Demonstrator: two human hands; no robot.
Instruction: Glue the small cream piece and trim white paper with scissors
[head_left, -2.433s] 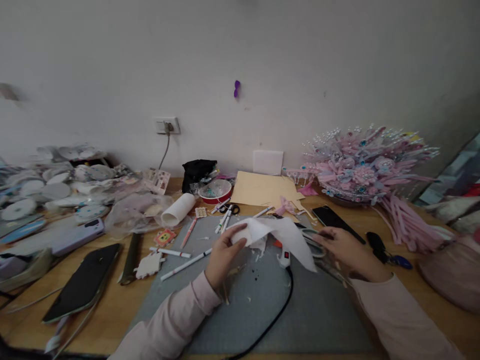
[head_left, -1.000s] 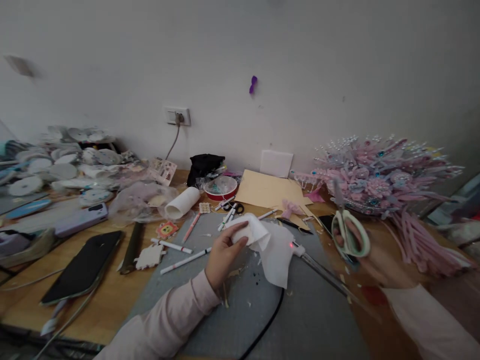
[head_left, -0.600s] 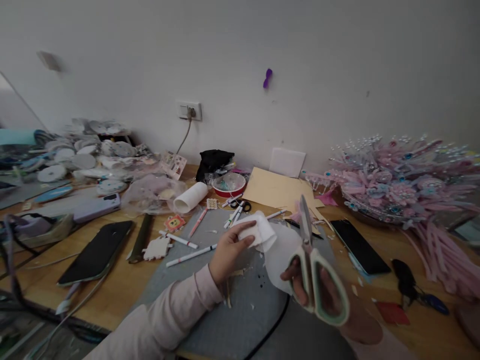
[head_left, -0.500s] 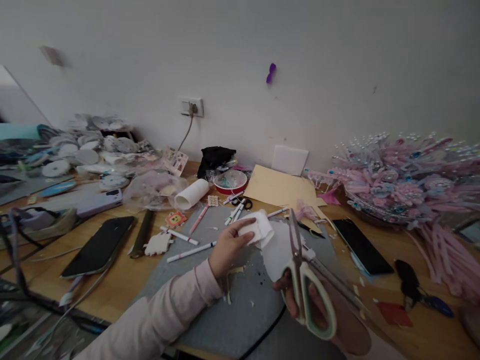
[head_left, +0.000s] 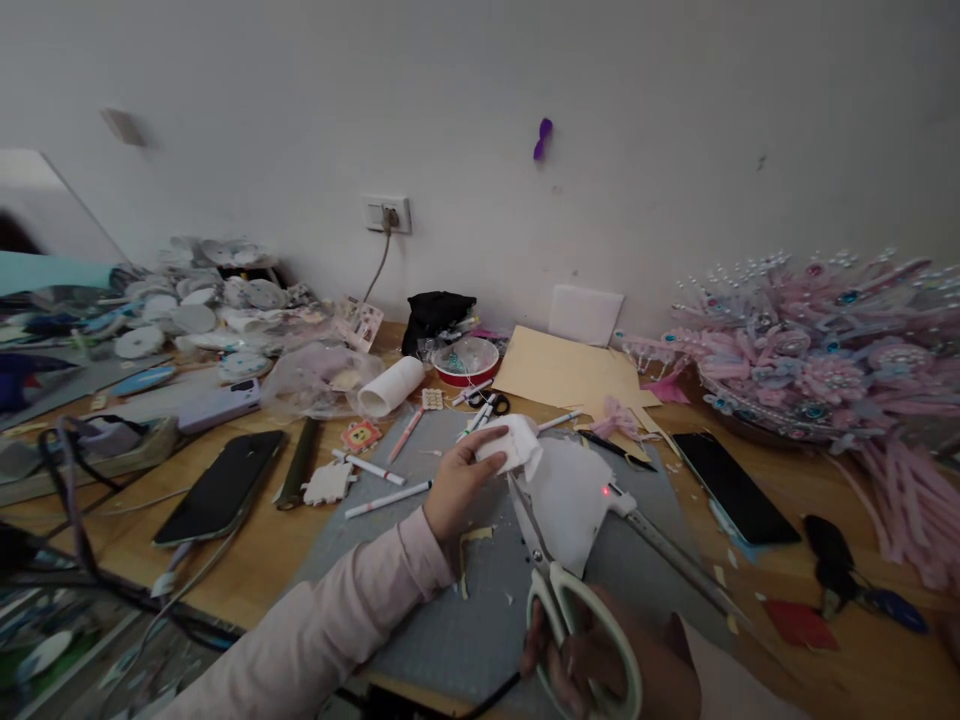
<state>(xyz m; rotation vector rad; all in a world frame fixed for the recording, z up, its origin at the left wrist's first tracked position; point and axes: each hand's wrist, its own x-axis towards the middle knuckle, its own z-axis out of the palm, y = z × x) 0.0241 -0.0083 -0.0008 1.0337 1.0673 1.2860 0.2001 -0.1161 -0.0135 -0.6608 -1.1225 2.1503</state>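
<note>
Pinching white sheet (head_left: 566, 495) at folded end in left hand (head_left: 459, 478), above gray mat (head_left: 480, 640). Clamping scissors (head_left: 538, 556) by the loops in right hand (head_left: 664, 655), nearer the loose flap. Pointing blades forward-left, tips just below fold; can't confirm contact. Versus earlier: swung left from over flap.

Compared with 0.5 s ago, the person's right hand (head_left: 600, 650) has come lower and farther left, tipping the scissors (head_left: 553, 580) from nearly upright to a clear leftward slant. The blade tips, which stood over the right part of the white sheet (head_left: 566, 500), have moved to just below the left hand (head_left: 457, 482), though whether they touch the sheet is hard to tell.
</note>
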